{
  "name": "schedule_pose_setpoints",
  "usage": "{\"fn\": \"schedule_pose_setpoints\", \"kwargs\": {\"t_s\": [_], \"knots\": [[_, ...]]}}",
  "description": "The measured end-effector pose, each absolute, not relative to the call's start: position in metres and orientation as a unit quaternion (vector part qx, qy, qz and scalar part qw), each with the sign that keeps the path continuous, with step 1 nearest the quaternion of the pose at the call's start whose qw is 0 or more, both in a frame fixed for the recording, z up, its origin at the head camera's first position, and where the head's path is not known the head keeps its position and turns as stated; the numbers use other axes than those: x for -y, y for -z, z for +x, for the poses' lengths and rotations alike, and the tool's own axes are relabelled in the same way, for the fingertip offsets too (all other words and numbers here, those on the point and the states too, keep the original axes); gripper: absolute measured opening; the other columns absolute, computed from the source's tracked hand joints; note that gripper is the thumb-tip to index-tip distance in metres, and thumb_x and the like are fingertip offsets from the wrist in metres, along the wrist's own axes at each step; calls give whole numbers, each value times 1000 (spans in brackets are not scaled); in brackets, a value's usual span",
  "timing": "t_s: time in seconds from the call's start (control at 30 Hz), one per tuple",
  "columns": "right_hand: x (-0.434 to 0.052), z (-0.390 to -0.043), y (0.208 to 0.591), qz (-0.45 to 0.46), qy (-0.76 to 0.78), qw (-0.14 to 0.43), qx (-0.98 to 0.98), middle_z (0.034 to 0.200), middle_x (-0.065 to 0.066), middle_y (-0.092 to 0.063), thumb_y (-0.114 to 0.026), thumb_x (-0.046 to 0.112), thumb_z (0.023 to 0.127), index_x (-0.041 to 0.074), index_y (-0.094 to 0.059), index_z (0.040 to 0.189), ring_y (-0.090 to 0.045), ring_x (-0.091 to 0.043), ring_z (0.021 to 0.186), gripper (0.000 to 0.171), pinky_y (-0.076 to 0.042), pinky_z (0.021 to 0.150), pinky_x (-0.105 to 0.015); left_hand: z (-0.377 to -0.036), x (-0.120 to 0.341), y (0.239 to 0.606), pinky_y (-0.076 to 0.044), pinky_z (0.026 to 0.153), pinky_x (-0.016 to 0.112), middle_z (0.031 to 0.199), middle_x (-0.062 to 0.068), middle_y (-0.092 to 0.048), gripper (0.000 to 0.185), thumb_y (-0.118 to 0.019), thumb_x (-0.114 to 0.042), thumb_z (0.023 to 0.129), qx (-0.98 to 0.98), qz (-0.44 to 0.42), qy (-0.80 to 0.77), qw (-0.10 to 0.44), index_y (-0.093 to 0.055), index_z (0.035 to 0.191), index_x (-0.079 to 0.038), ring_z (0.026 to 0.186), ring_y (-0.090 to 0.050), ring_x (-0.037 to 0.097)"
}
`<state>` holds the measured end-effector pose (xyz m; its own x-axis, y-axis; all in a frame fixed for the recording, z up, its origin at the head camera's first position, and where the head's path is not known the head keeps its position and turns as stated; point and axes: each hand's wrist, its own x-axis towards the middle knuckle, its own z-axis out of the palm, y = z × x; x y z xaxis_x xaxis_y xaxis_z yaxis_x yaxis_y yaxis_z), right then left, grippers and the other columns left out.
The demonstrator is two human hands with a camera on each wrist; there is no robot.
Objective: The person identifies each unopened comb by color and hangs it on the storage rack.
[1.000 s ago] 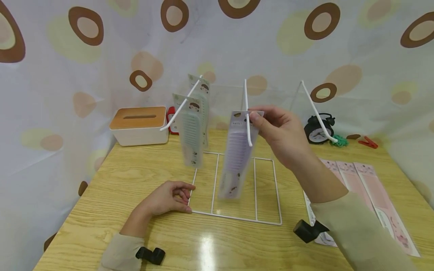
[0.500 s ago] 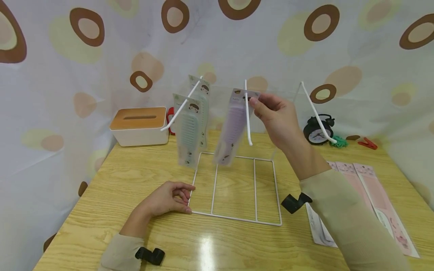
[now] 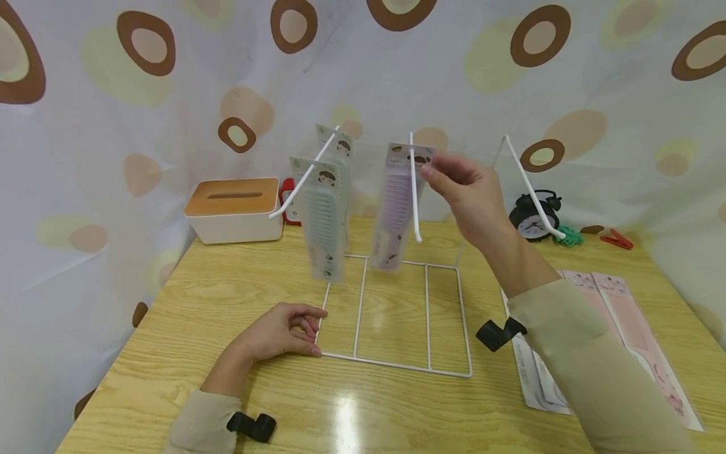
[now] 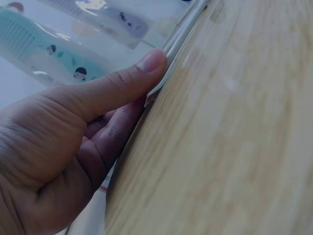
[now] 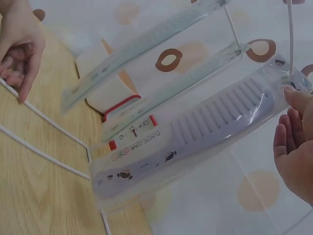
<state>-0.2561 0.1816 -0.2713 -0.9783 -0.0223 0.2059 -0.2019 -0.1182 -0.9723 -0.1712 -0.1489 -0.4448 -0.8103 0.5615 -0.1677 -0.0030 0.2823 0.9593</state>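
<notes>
My right hand (image 3: 476, 198) pinches the top card of a clear-packaged purple comb (image 3: 396, 205) between thumb and fingers. The pack hangs on the middle hook (image 3: 416, 217) of a white wire display rack (image 3: 391, 364), well behind the hook's bent tip. In the right wrist view the purple comb (image 5: 222, 115) slants below the fingers, its wrapper printed "PLASTIC COMB". Two packaged green combs (image 3: 322, 217) hang one behind the other on the left hook (image 3: 290, 197). Down at the rack's front left corner, my left hand (image 3: 283, 333) holds the base wire, thumb (image 4: 122, 83) on top of it.
A wood-lidded tissue box (image 3: 235, 227) and a partly hidden red clock (image 3: 292, 214) stand back left. Behind the right hook (image 3: 530, 186) are a black alarm clock (image 3: 529, 222), a green coil (image 3: 570, 237) and a red clip (image 3: 617, 239). Pink packs (image 3: 629, 321) lie at right.
My right hand has moved up and back along the middle hook with the purple comb, which swung and now hangs straighter. The left hand has stayed on the rack base.
</notes>
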Motion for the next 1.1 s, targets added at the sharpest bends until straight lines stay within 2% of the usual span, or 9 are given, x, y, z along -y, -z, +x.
{"fn": "schedule_pose_setpoints", "kwargs": {"t_s": [0.17,0.37,0.67,0.8,0.97,1.1], "knots": [[-203,-245,284,61,-654,50,752,107,11,-70,-79,26,87,13,-70,127,-60,-7,111,42,-48,97,-13,-172,148,446,-60,80,26,102,14,-61,70,-86,-3,76,-758,186,-573,249,-53,136,9,90,-63,16],[-239,-232,309,60,-537,18,841,114,16,-69,-74,42,89,21,-63,136,-64,2,106,53,-49,92,-10,-173,147,446,-60,80,25,102,15,-61,69,-85,-1,77,-755,185,-576,252,-52,136,10,91,-63,18],[-299,-230,358,91,-493,-45,864,125,14,-62,-72,35,93,16,-54,145,-65,6,103,58,-49,88,-9,-171,148,447,-60,80,27,101,13,-60,69,-85,-2,76,-756,181,-577,250,-52,136,9,90,-63,16],[-319,-232,373,85,-467,-42,879,133,2,-62,-72,35,93,14,-53,146,-64,6,101,60,-51,85,-9,-172,148,448,-61,81,27,102,12,-60,70,-86,-3,76,-753,178,-580,255,-53,137,7,92,-63,17],[-344,-237,386,62,-413,-54,907,142,-12,-57,-69,46,92,17,-49,149,-57,7,103,67,-49,83,-8,-172,149,448,-61,80,27,102,13,-60,69,-85,-3,77,-754,181,-579,253,-52,137,8,91,-63,17],[-364,-240,392,46,-388,-71,918,143,-11,-56,-67,50,93,16,-45,151,-55,8,102,71,-48,81,-9,-171,149,447,-60,79,26,102,14,-60,69,-85,0,77,-753,180,-580,252,-52,137,10,91,-63,17]]}}
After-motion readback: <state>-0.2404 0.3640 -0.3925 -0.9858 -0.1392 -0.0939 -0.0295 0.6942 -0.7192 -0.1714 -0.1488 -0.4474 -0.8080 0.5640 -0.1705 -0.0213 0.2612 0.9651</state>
